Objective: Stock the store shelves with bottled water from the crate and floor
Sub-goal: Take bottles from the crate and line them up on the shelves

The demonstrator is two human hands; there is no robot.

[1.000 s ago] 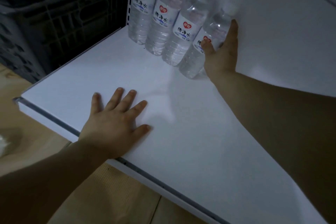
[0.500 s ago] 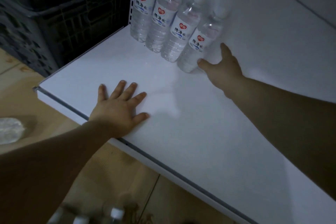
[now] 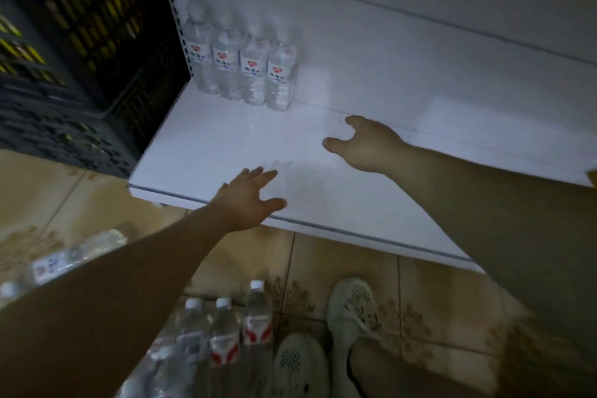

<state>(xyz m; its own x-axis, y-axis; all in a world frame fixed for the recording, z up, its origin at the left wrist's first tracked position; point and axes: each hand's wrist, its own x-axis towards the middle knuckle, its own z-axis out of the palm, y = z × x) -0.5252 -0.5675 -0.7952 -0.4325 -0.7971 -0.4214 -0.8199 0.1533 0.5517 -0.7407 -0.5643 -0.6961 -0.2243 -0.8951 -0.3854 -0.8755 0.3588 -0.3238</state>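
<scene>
Several clear water bottles with white and red labels stand in a row at the back left of the white shelf. My right hand hovers over the shelf to the right of that row, fingers apart, holding nothing. My left hand rests near the shelf's front edge, fingers spread, empty. More bottles stand on the tiled floor below the shelf. Another bottle lies on its side at the left, partly hidden by my left forearm.
A dark plastic crate stands left of the shelf, against its perforated upright. My two feet in pale shoes are on the floor tiles just in front of the shelf, right of the standing bottles.
My right hand has let go of the rightmost bottle and drawn back to the right. My left hand slid toward the front edge. The view pulled back, and the floor bottles came into sight.
</scene>
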